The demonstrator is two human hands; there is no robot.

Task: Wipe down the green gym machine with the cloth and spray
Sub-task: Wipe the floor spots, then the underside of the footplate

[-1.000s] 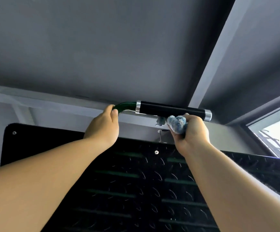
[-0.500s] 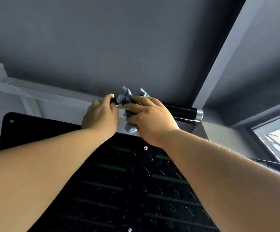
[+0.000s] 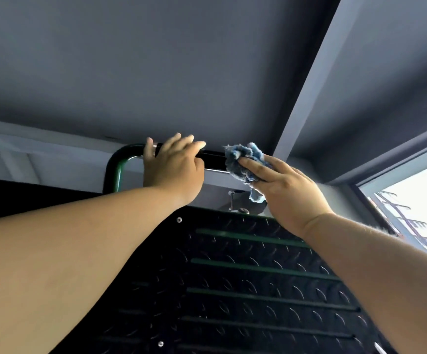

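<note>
The green machine's handle bar (image 3: 116,164) curves up from the left and runs right into a black grip (image 3: 213,159). My left hand (image 3: 173,169) rests over the bar near the bend, fingers loosely spread across the top. My right hand (image 3: 284,190) presses a frayed blue cloth (image 3: 244,159) against the black grip, just right of my left hand. The grip's far end is hidden behind the cloth and hand. No spray bottle is in view.
Below the hands lies the machine's black tread-patterned footplate (image 3: 245,277) with green strips and screws. A grey ceiling and a pale beam (image 3: 309,85) fill the top. A window (image 3: 416,213) is at the right edge.
My right hand with the cloth slid right along the grip, away from my left hand. My left hand shifted its hold and its fingers loosened. The view moved, showing the bar's green bend.
</note>
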